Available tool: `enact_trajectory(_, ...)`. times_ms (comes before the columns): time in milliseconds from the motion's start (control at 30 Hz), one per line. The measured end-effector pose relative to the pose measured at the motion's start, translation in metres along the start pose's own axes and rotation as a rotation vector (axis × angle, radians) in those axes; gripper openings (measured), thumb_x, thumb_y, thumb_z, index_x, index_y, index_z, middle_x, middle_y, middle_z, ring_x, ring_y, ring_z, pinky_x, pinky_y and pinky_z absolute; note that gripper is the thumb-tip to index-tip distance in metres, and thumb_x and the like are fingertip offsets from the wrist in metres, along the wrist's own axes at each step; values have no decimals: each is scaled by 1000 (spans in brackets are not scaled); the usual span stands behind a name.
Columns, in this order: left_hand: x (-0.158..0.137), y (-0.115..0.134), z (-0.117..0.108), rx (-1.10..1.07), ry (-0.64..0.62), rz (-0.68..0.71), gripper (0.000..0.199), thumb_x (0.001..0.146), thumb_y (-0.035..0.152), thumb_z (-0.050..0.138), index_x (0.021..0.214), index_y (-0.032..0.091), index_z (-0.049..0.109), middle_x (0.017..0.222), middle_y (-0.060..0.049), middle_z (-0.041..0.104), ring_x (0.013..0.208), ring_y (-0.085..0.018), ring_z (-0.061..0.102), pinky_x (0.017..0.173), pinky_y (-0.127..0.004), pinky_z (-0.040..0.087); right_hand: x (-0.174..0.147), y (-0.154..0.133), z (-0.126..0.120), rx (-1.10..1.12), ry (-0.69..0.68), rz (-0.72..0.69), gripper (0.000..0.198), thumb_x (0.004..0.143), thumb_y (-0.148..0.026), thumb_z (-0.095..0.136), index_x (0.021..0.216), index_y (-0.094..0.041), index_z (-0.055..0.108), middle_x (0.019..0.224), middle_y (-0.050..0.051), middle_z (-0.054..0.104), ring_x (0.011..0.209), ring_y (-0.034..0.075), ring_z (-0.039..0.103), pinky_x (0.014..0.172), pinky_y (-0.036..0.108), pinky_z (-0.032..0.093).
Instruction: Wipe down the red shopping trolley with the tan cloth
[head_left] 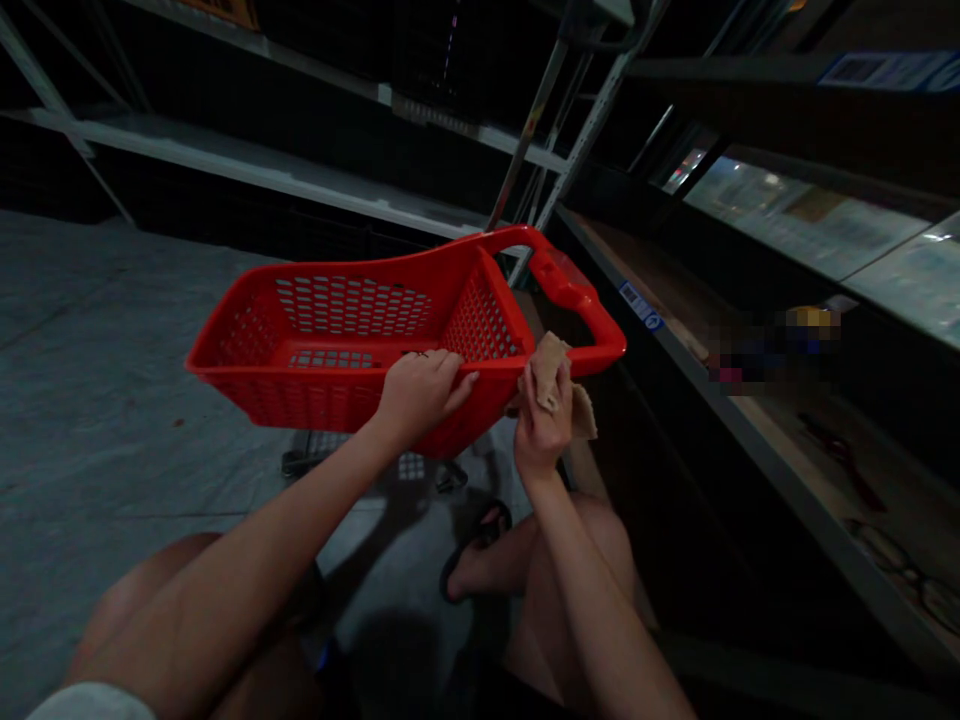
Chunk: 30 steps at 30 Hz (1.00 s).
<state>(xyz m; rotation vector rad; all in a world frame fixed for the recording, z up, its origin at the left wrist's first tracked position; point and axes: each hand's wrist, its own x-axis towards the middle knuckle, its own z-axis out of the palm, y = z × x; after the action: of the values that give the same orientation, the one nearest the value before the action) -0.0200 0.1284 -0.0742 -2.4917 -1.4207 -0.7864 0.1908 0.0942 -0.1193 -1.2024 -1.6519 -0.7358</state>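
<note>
A red plastic shopping cart (352,385) with perforated walls stands in front of me, its looped handle to the right. My left hand (420,395) is closed over the near rim of the basket, fingers inside and thumb lying along the edge. At the corner where the rim meets the handle, my right hand (544,420) grips a tan cloth (551,365), pressed around the red plastic. Part of the cloth hangs down on the right side of that hand. No goods show in the visible part of the basket.
On the right runs a shelf (675,350) with blue-and-white labels; eyeglasses (907,570) and a dark red strap-like item (844,460) lie on it. White metal racking (247,175) stands behind the cart. Grey floor (112,400) spreads to the left.
</note>
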Motion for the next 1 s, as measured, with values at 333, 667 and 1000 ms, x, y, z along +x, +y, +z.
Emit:
enact_trajectory(333, -7, -6, 0, -26, 27, 87, 39, 104, 39, 40, 123, 14, 63, 108, -13, 73, 97, -27, 67, 84, -40, 47, -31, -30, 8, 74, 126, 354, 26, 89, -16, 56, 111, -23, 69, 105, 9, 63, 102, 22, 63, 95, 43, 56)
enact_trajectory(667, -7, -6, -3, -4, -16, 85, 42, 104, 38, 36, 126, 13, 62, 109, -14, 71, 96, -28, 66, 83, -40, 46, -37, -42, 25, 142, 107, 445, 20, 89, -16, 54, 100, -22, 69, 109, 8, 60, 109, 22, 59, 101, 41, 49)
enact_trajectory(1000, -7, -6, -10, -78, -98, 64, 48, 102, 30, 39, 145, 13, 49, 123, -16, 68, 108, -28, 63, 92, -40, 46, -91, -63, 27, 315, -62, 815, 17, 81, -16, 56, 89, -19, 71, 93, 5, 62, 90, 19, 60, 86, 31, 50)
